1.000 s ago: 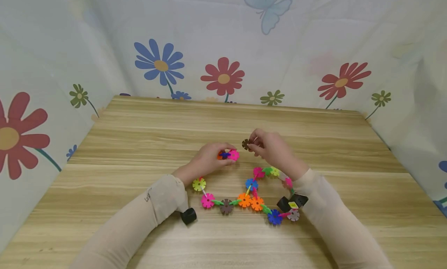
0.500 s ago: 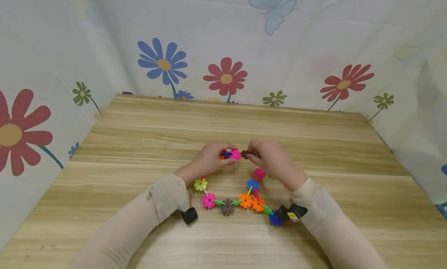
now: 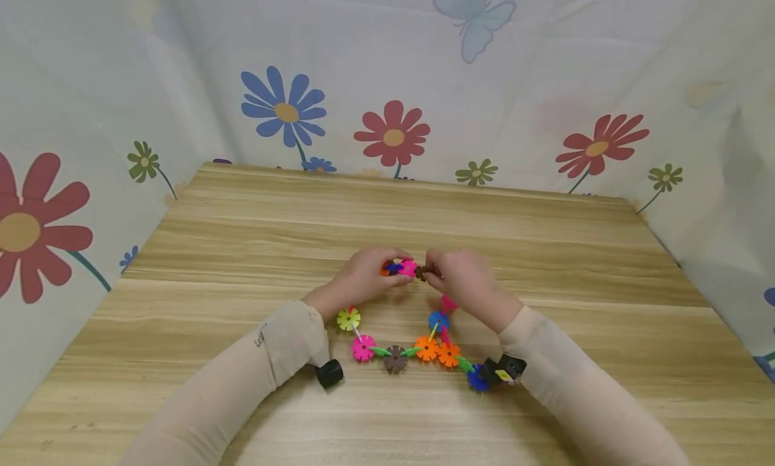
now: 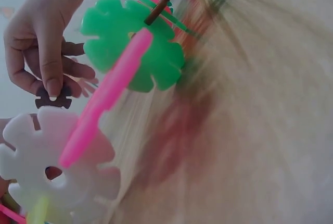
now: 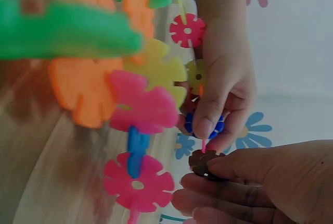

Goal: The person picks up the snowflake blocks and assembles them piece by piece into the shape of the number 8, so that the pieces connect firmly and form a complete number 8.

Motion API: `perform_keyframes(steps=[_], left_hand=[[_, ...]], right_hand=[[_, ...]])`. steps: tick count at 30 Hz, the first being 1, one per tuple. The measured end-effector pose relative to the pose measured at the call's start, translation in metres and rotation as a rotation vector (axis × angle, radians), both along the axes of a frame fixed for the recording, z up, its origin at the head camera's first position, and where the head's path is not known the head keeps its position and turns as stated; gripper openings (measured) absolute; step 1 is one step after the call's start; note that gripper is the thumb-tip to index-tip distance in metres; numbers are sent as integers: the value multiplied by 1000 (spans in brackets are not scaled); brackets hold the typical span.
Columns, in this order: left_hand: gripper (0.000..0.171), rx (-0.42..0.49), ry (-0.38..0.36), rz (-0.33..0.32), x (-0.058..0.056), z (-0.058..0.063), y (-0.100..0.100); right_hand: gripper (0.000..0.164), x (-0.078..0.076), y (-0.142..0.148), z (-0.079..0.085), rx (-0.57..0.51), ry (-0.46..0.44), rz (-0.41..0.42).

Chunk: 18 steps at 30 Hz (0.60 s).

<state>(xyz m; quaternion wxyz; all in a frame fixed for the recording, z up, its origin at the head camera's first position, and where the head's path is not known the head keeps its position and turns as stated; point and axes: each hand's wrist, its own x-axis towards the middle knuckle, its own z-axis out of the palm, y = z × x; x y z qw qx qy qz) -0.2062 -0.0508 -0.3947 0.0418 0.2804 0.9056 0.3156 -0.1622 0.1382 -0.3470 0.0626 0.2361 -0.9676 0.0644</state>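
My left hand [image 3: 362, 272] pinches a blue snowflake disc [image 5: 215, 126] between thumb and fingers. Linked to it is a pink disc [image 3: 408, 268], seen edge-on in the right wrist view. My right hand [image 3: 465, 278] holds a brown snowflake disc [image 5: 202, 160] by thumb and fingers, right at the pink disc's edge. From the left hand a chain of slotted discs runs down to the table, with a yellow disc [image 3: 348, 319], a lower pink disc [image 3: 363, 348] and a dark brown disc [image 3: 395, 359]. White [image 4: 57, 177] and green [image 4: 130, 47] discs hang close to the left wrist camera.
The chain goes on to the right with two orange discs [image 3: 449, 354] and a dark blue one [image 3: 477, 378], partly under the right wrist camera [image 3: 505, 370]. A wooden table [image 3: 303, 217] lies below; a flowered curtain [image 3: 339, 49] stands behind.
My right hand has come down and left, bringing the brown disc from apart to right against the pink disc. My left hand has stayed nearly still.
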Motion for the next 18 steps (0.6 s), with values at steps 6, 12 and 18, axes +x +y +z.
perform_keyframes(steps=[6,12,18], left_hand=[[39,5,7,6,0,-1,-1],[38,25,10,23,-1,-3,-1],[36,76,-23,47,-2,-4,0]], right_hand=[[15,-2,-6,-6,-23,-38,-11],[18,-4,-9,-10,-80,-85,-19],[18,-5,-9,-12,-160,-114,-30]])
